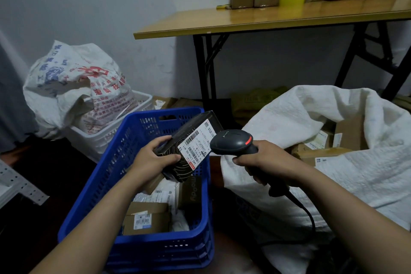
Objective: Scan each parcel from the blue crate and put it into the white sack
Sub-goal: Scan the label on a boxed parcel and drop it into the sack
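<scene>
Fingers of the left hand [153,158] clamp a flat black cardboard parcel [186,149] with a white barcode label, held tilted above the perforated blue plastic crate [115,162]. Right hand [266,162] wraps the grip of a smooth dark grey handheld scanner [233,142], its head just beside the label. Coarse woven white sack [333,176] slumps open at right, brown cartons inside.

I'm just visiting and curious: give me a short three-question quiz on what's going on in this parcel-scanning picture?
1. True or false: the left hand holds the black parcel above the blue crate.
2. The right hand grips: A) tape B) scanner C) pen.
3. Fill in: boxes already lie inside the white ____.

Key: 1 true; 2 B; 3 sack.
</scene>
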